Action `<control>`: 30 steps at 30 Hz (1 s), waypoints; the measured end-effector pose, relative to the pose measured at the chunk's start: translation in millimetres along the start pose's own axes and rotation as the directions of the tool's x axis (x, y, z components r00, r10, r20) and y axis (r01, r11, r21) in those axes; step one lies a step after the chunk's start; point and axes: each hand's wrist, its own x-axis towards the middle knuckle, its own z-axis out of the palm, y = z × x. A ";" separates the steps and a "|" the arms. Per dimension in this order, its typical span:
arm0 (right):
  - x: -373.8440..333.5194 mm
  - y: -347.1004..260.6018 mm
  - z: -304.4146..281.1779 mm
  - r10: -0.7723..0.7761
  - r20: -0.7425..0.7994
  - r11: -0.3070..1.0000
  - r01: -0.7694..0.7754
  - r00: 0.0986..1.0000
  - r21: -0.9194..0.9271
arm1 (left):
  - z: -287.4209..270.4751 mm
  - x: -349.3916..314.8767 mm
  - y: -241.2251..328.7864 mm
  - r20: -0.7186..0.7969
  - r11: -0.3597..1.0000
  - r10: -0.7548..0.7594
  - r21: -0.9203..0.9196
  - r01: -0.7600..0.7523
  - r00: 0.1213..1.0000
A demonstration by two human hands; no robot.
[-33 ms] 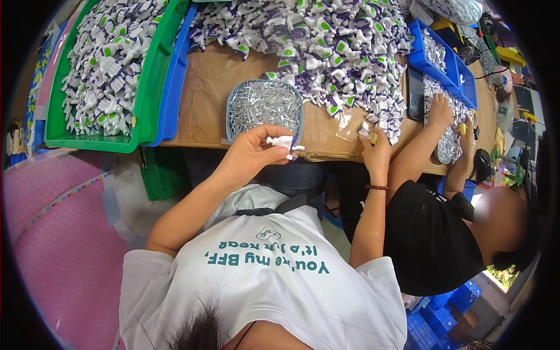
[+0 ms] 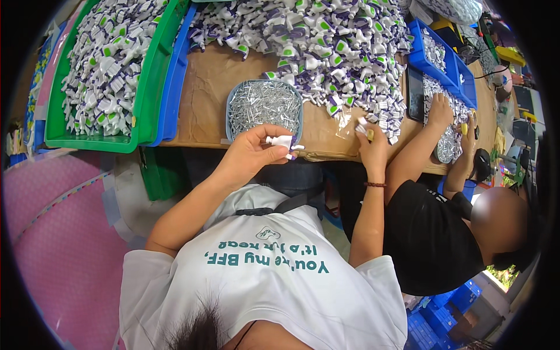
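Note:
My left hand (image 2: 256, 150) is closed, thumb and fingers pinching a small white-and-purple plastic piece (image 2: 283, 141) over the front edge of the bench. Just behind that hand stands a blue-grey tray (image 2: 229, 105) filled with short silver metal pins (image 2: 263, 108). Over to the right, my right hand (image 2: 374, 153) is closed around a small white plastic piece (image 2: 362, 125), at the near edge of a large heap of white-and-purple pieces (image 2: 326, 58), some with green patches. Something yellow (image 2: 370, 135) shows at its fingertips, perhaps a finger cover. My fingers partly hide both held pieces.
A green crate (image 2: 140, 111) heaped with similar pieces stands at the left, beside a blue crate (image 2: 169, 99). Close on my right, a co-worker's hands (image 2: 441, 111) work by another pin tray (image 2: 448, 146). A dark phone-like slab (image 2: 415, 93) and blue bins (image 2: 423, 55) lie beyond.
My right hand has shifted slightly to the left with the white piece. My left hand has hardly moved.

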 end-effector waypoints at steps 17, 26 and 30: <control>-12.5 -138.7 -34.5 -0.342 0.419 0.747 -0.027 0.841 0.664 | 1.4 0.6 5.4 -0.036 0.960 -0.105 -0.266 0.092 0.994; -21.4 -166.5 -16.8 -0.298 0.525 0.258 -0.463 0.797 0.848 | 0.2 -1.4 4.9 -0.016 0.946 -0.112 -0.309 0.102 0.994; -18.0 -161.2 -20.7 -0.315 0.486 0.498 -0.294 0.815 0.816 | -3.1 -0.4 6.2 -0.056 0.942 -0.109 -0.326 0.085 0.993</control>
